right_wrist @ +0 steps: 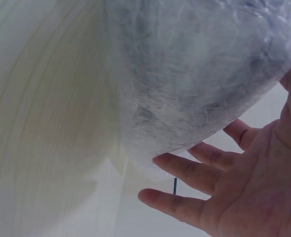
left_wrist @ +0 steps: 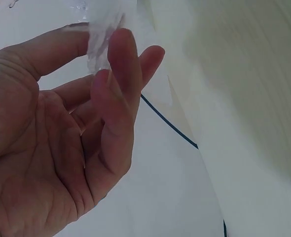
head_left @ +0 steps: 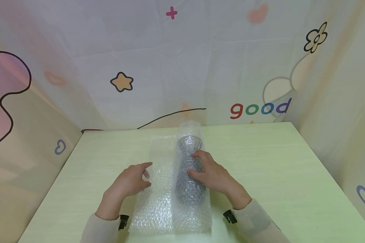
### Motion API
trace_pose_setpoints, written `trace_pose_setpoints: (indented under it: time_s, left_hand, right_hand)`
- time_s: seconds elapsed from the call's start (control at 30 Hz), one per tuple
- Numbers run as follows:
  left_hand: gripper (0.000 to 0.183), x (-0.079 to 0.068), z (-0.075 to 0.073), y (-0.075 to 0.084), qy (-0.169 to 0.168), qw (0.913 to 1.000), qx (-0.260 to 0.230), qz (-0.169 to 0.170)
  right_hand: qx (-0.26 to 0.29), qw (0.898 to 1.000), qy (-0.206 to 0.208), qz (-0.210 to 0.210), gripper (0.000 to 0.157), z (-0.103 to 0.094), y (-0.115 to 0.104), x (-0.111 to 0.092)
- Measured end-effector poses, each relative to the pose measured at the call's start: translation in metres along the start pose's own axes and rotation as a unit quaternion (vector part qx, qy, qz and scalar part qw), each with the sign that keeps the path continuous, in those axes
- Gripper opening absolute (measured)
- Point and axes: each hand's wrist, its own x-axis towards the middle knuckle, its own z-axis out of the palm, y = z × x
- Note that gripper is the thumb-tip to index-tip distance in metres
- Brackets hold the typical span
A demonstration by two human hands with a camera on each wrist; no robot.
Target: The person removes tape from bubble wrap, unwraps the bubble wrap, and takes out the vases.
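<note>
A glass vase (head_left: 188,162) with a flared, ribbed rim lies on its side beneath clear bubble wrap (head_left: 155,209), its mouth toward the back wall. The wrap covers the vase, and a flat part of it spreads to the left. At that flat part's left edge, my left hand (head_left: 129,180) pinches the sheet; in the left wrist view the wrap's edge (left_wrist: 103,29) runs between thumb and fingers. My right hand (head_left: 216,173) rests on the wrapped vase from the right, fingers loosely extended, thumb on top. The right wrist view shows its fingers (right_wrist: 190,173) touching the wrap's underside.
A pale green table (head_left: 261,168) lies under everything. Printed curtains (head_left: 158,67) hang behind it and along both sides. Small black wrist devices (head_left: 123,222) show at both sleeves.
</note>
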Motion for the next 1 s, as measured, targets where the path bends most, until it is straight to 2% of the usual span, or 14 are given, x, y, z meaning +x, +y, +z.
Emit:
trace_pose_setpoints:
  time_s: [0.63,1.0]
  left_hand:
    - [0.077,-0.0034,-0.0007,-0.0011,-0.019,0.9998,-0.012,-0.003]
    - [0.078,-0.0006,0.0029,-0.0049,-0.017,0.9998,-0.01,-0.001]
  right_hand:
    - [0.001,1.0,0.002,0.0,0.06,0.0014,0.0017,0.0007]
    - [0.002,1.0,0.001,-0.001,0.061,0.001,0.0025,0.0009]
